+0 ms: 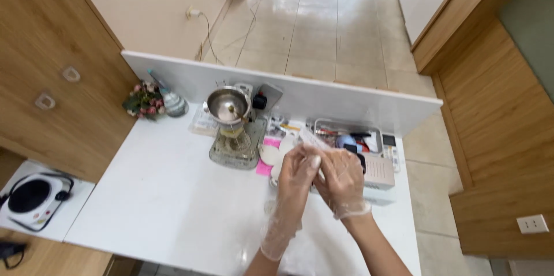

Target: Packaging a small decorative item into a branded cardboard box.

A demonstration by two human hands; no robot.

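Note:
My left hand [293, 181] and my right hand [343, 181] both wear thin clear plastic gloves and meet above the white table [167, 201], right of its middle. The fingers of the two hands touch, pinching at glove plastic; whether they hold anything else is hidden. Just beyond the hands lie small white round dishes [270, 154] on a pink sheet [264, 166]. A steel pot [227, 104] with a spoon in it stands on a small stand over a metal tray [235, 150].
A clear organiser tray [346, 136] with small items and a white box [380, 173] sit to the right. A flower bunch [144, 100] stands at the back left. A white partition [323, 96] edges the table's rear. A single hotplate [32, 198] rests lower left.

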